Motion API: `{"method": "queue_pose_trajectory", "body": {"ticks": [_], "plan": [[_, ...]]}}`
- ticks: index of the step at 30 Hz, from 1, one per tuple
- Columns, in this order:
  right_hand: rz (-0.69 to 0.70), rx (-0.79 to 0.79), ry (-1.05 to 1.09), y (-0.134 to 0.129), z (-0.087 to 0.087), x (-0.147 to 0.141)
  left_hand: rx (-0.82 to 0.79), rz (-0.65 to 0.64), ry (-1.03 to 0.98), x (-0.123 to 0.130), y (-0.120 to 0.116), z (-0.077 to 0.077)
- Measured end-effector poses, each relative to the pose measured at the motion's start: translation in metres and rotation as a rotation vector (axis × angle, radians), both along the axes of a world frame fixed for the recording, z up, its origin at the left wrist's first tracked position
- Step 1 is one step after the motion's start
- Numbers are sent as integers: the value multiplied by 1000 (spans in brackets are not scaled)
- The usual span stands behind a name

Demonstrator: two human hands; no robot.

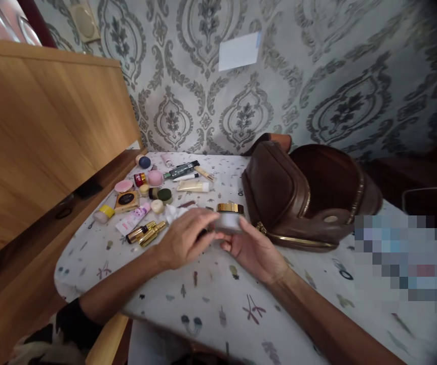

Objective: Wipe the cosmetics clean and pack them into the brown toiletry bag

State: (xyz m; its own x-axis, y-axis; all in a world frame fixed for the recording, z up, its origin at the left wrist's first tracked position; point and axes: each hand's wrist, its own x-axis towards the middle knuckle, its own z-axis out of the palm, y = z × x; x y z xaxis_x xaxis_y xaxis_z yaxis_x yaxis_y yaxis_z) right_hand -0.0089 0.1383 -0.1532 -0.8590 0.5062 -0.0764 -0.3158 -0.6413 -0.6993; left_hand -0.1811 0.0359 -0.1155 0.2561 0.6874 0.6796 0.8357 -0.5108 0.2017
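Note:
A cosmetic jar [229,221] with a shiny gold lid and a pale, translucent body is raised just above the table, held upright between my two hands. My right hand [260,248] grips it from the right and below, with the thumb along its side. From the left, my left hand [188,238] reaches over with curled fingers against the jar's side; its fingertips are partly blurred. Beside the left hand lie a crumpled white tissue [172,213], a gold bottle [153,234] and a dark bottle with a gold cap [139,232].
Several cosmetics spread over the left of the patterned tablecloth [188,284], including a cream tube [193,186], a pink tube [132,218] and a yellow-lidded jar [103,214]. A brown leather bag [279,192] stands unzipped at right. A wooden panel [51,111] rises at left.

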Motion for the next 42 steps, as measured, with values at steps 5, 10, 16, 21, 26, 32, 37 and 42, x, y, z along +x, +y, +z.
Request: {"method": "queue_pose_trajectory", "body": {"ticks": [5, 10, 16, 21, 26, 32, 37, 42], "plan": [[-94, 82, -66, -5, -3, -3, -310, 285, 32, -51, -1, -3], [-94, 138, -85, -6, -8, -4, -467, 219, 155, -70, -2, -11], [-116, 228, -126, -8, -8, -3, -292, 334, -91, -64, 0, -3], [-174, 475, -177, -13, -8, -5, -184, 122, -210, -28, 4, 8], [-149, 691, -239, -18, -14, -1, -445, -86, -165, 19, 16, 15], [-281, 1003, -270, -24, -19, -1, -564, 41, -591, 22, 34, 7], [-298, 927, -234, -25, -15, -1, -580, 29, -1002, 7, 35, -12], [-339, 742, -261, -21, -6, 1, -598, 37, -936, 1, 30, -13]]}}
